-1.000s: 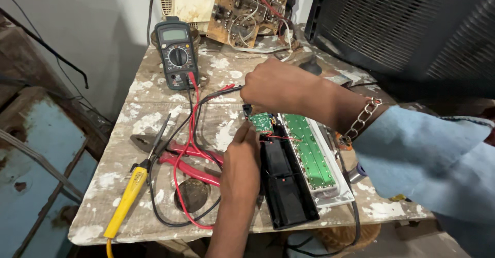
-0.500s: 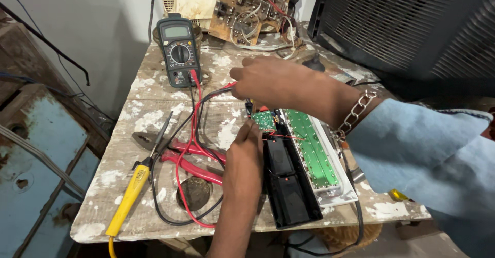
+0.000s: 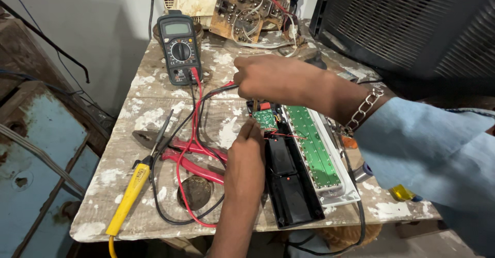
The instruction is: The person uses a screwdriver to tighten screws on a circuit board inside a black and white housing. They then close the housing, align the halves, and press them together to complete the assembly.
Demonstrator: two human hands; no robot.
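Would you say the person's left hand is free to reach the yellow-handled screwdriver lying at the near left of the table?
Probably yes. The left hand rests on the small green board, and the yellow-handled screwdriver lies bare to its left. Only the red pliers and loose meter leads lie between, low on the table.

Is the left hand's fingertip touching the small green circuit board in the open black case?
Touching. In the head view the left hand has its fingertips pressed against the edge of the small green circuit board, with no gap visible.
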